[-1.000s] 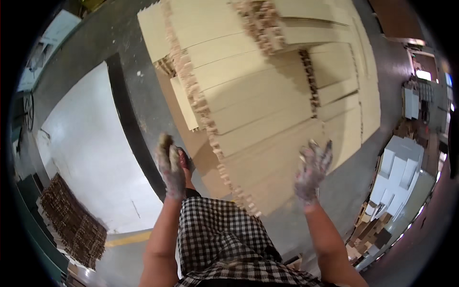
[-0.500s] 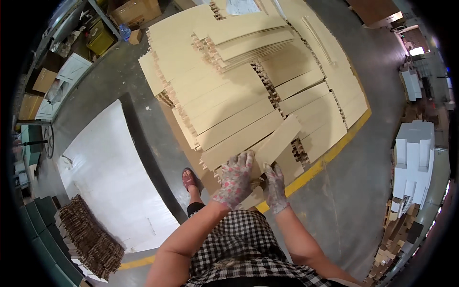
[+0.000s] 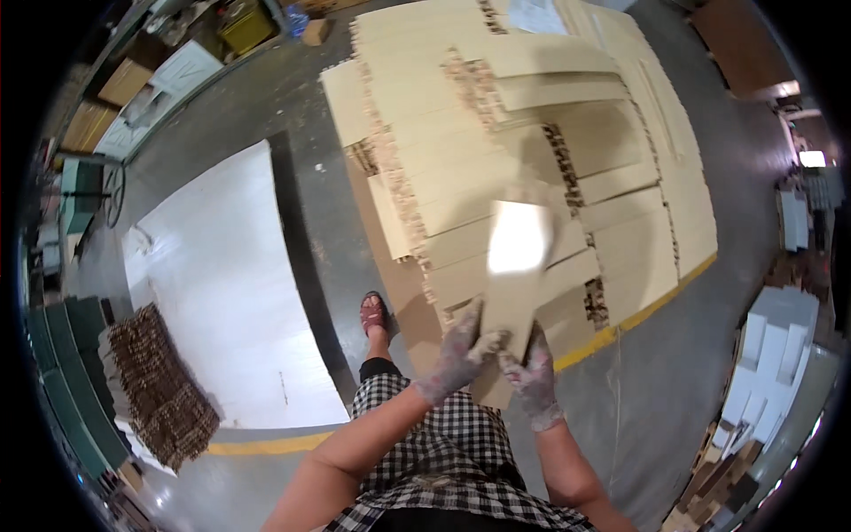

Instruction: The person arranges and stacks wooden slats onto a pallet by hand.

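Note:
A long pale cardboard strip point(image 3: 512, 300) points away from me, raised over the near edge of the stacks, with a bright glare on its far half. My left hand point(image 3: 456, 356), in a patterned work glove, is closed on its left edge near the close end. Gloved too, my right hand point(image 3: 534, 377) grips the opposite edge. Beneath and beyond lie stacked cardboard strips point(image 3: 461, 226) in rows, their notched, brownish ends showing between the rows. Motion blurs the held strip's far end.
To the left, a white sheet point(image 3: 226, 293) lies on the floor, with a pile of brown notched cardboard point(image 3: 164, 390) on its near corner. A yellow floor line point(image 3: 585, 350) runs past the stacks. White flat pieces point(image 3: 771, 355) are stacked at the right; a shelf with boxes point(image 3: 168, 75) stands far left.
The cardboard strip has come up off the stack and swung to point more directly away from me. Both hands have shifted with it, and the whole view has turned leftward.

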A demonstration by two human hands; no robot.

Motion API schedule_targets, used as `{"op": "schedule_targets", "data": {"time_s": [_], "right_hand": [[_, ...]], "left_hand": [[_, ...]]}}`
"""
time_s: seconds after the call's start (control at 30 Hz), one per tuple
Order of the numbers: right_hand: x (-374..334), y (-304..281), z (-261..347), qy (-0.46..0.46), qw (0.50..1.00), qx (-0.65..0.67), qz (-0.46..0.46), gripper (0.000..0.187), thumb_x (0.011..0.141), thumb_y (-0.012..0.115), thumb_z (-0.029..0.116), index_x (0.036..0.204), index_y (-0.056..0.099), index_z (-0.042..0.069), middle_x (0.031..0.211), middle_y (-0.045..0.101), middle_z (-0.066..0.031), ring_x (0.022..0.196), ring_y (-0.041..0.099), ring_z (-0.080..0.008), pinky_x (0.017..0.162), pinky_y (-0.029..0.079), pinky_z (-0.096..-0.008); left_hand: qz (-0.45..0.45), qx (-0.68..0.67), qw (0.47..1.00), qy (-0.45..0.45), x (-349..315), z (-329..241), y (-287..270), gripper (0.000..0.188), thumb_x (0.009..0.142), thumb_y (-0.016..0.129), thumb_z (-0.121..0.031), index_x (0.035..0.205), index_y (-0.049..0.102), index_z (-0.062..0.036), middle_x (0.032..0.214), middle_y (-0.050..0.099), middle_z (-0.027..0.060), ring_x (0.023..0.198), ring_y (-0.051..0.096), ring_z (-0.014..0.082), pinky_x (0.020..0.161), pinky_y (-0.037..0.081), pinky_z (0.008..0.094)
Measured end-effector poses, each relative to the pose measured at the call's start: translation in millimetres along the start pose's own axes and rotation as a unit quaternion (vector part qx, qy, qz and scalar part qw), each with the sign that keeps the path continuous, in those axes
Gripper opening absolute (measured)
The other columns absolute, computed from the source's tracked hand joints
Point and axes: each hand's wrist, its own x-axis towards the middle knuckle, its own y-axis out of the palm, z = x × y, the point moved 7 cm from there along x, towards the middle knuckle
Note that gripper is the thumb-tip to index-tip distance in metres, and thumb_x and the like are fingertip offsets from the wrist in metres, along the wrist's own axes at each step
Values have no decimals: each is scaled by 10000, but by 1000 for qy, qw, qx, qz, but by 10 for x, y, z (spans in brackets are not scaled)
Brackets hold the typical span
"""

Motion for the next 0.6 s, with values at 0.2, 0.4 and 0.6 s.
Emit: {"op": "schedule_targets", "data": {"time_s": [0.2,0.4,0.6], "right_hand": [[764,-131,115,-220,884,-408,-55,496,884,569,175,1329,450,-9,1311,504,-192,1243,428,-366,1068,309,-449],[1257,-242,-234,-272,707,-647,-90,467,926,455,259,1319,457,7,1379,443,-188,1316,356,-399,1082,268,-510],[1232,-386,-345,-227,725,-648,-63,540,975,334,352,1394,359,14,1397,426,-198,1319,347,-409,1081,260,-551]], "left_hand": [[-230,149,961,-48,-182,800,-1746,366,953,541,-172,1277,512,-5,1208,589,175,1051,594,229,875,488,345],[-250,-86,931,-251,383,2690,-2557,499,928,600,-236,1357,431,-46,1201,592,93,1052,557,165,888,463,302],[-227,-88,936,-253,1174,4112,-2446,653,884,642,-191,1436,325,-44,1334,510,127,1181,508,205,968,426,310]]}}
